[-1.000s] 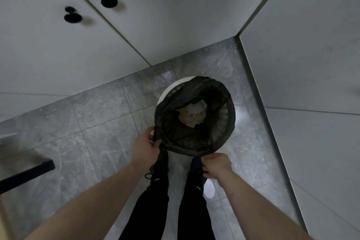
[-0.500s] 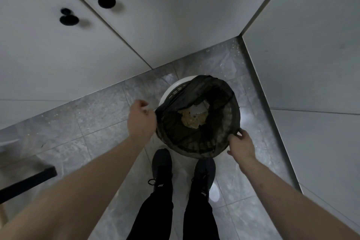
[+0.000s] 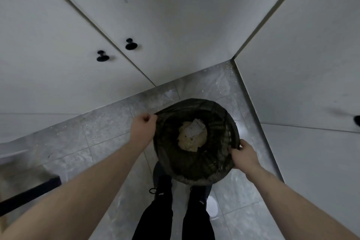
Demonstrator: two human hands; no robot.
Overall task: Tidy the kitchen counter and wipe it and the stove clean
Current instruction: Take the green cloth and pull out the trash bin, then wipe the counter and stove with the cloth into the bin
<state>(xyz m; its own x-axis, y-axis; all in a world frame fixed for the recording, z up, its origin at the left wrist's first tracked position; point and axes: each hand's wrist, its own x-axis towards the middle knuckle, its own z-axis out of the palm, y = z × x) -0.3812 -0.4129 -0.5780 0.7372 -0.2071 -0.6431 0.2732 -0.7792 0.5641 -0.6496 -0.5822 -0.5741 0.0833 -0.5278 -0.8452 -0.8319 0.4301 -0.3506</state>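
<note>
A round bin lined with a black trash bag (image 3: 194,167) stands on the grey tiled floor in front of my feet. Crumpled tan and white paper waste (image 3: 191,136) lies at its bottom. My left hand (image 3: 143,129) grips the bag's edge at the left rim, pulling it outward. My right hand (image 3: 243,154) pinches the bag's edge at the right rim. The bag now covers the whole rim, and the white bin underneath is hidden.
White cabinet doors with two black knobs (image 3: 131,44) rise behind the bin. A white panel (image 3: 303,142) closes the right side, forming a corner. My black shoes (image 3: 162,189) stand just below the bin. A dark bar (image 3: 29,195) juts in at lower left.
Both hands slid from the near rim out to the left and right sides, stretching the bag over the rim. The white bin edge is now covered. The camera tilted upward.
</note>
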